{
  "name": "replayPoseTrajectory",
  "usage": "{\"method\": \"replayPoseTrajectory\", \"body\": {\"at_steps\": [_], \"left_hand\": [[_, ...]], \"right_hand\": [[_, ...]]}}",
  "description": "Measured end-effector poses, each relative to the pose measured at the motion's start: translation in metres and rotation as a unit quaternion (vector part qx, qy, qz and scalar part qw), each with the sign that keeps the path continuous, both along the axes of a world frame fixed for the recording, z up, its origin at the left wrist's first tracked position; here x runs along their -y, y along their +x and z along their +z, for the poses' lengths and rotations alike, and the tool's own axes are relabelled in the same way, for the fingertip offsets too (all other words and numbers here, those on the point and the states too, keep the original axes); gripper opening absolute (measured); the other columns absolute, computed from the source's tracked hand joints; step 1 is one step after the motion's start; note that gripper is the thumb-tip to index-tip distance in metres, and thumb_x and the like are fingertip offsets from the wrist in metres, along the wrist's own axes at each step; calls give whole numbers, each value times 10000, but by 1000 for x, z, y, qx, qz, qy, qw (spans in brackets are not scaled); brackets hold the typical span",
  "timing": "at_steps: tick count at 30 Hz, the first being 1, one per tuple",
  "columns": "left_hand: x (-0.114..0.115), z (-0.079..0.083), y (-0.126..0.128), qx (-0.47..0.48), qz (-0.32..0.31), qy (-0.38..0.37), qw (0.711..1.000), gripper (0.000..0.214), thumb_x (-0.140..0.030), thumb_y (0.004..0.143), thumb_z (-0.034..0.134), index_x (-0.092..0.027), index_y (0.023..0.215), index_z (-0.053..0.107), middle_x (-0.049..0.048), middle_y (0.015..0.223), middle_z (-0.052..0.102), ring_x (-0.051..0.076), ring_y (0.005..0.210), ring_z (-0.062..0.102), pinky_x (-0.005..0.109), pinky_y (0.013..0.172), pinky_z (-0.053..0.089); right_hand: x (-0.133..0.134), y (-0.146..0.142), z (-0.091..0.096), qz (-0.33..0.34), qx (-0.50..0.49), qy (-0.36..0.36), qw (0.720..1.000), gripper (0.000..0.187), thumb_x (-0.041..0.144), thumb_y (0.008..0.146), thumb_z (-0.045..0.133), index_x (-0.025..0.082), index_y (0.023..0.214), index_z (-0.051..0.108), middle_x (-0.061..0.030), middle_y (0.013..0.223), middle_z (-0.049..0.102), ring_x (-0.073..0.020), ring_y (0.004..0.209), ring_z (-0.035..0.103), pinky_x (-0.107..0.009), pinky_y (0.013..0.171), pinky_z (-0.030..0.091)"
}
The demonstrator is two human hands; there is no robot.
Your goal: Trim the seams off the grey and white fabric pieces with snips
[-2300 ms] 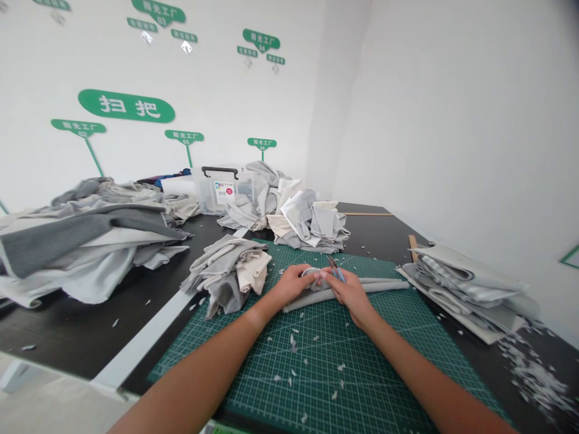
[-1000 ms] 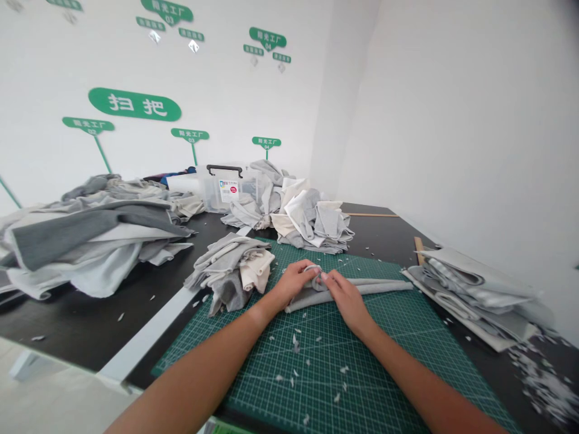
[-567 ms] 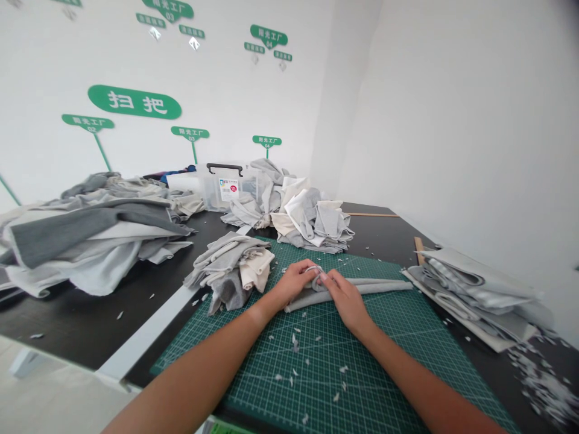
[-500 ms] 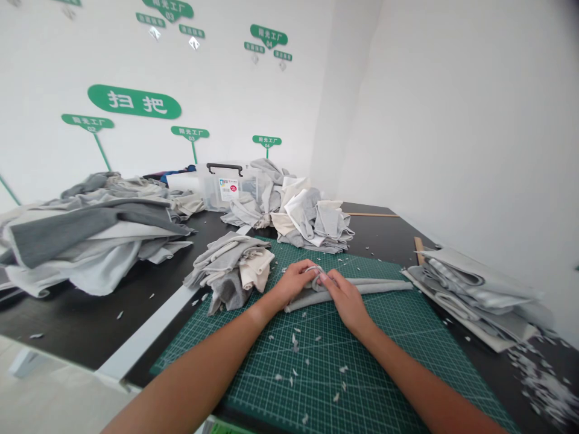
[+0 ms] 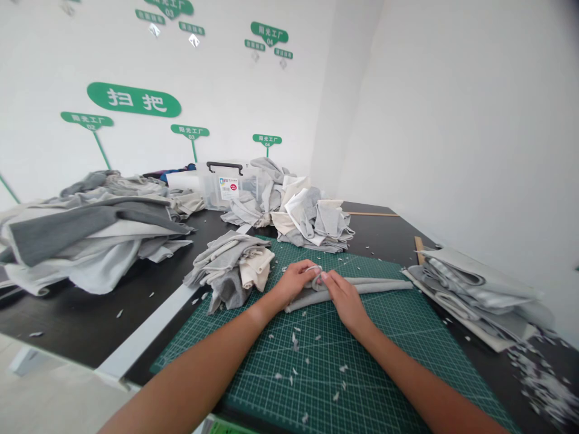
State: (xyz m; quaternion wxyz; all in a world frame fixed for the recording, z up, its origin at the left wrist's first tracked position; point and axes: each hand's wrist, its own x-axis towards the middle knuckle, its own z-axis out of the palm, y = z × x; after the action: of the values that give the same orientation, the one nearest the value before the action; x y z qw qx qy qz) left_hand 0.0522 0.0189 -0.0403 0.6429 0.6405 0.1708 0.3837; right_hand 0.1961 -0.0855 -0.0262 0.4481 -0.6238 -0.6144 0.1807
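A long grey strip of fabric [image 5: 380, 286] lies folded across the green cutting mat [image 5: 271, 343], with a loop or twist in it between my hands. My left hand [image 5: 296, 282] pinches the fabric at that loop from the left. From the right, my right hand [image 5: 344, 296] grips it with bent fingers, the two thumbs close together. The fingertips partly hide how the fabric is wound. Just left of my left hand sits a small bunch of grey and cream cloth pieces [image 5: 226, 259].
Heaped grey cloths [image 5: 90, 235] cover the table's left side. Behind the mat are a pile of cloth pieces [image 5: 312, 214] and a clear plastic box [image 5: 212, 187] with a black handle. Folded fabric [image 5: 474, 295] lies at right, beside scattered scraps [image 5: 543, 386]. A white wall stands behind.
Both hands stay at the same spot on the fabric, with barely visible finger movement. The camera view has shifted very slightly.
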Motion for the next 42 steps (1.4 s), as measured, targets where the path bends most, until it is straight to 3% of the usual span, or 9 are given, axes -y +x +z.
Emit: {"method": "replayPoseTrajectory", "body": {"at_steps": [18,26,32,38,42], "left_hand": [[0,-1,-1,-3,0,4,1000,321,-453,841,690,-134,854,659,9,759,616,126,696,516,240,676,382],[-3,-4,-2,-18,5,28,999,305,-442,876,654,-137,873,666,15,789,646,134,727,533,242,694,385],[-4,-5,-2,-39,9,61,997,257,-398,867,654,-142,864,682,13,803,650,144,762,553,247,728,398],[-3,-3,-3,-33,-14,62,997,283,-421,873,644,-142,836,674,25,792,659,148,754,560,255,741,410],[0,2,-3,-34,-16,38,999,303,-442,856,661,-139,861,676,25,775,660,145,725,552,255,717,405]], "right_hand": [[0,-4,1,-17,-23,-6,1000,420,533,1036,401,235,811,592,30,690,568,-185,662,491,-291,637,334],[-3,-4,-1,-8,-64,-17,998,433,552,1026,401,232,793,577,34,634,504,-171,589,435,-283,580,331],[-1,-7,2,-14,-57,-16,998,448,581,1008,417,229,785,581,25,652,545,-176,606,459,-282,575,337],[0,-6,3,-12,-38,-3,999,464,549,1026,398,232,712,524,32,606,511,-177,607,475,-287,613,360],[-3,-4,-1,-8,-66,5,998,476,578,1010,416,234,681,440,42,578,430,-157,558,421,-274,556,350]]}}
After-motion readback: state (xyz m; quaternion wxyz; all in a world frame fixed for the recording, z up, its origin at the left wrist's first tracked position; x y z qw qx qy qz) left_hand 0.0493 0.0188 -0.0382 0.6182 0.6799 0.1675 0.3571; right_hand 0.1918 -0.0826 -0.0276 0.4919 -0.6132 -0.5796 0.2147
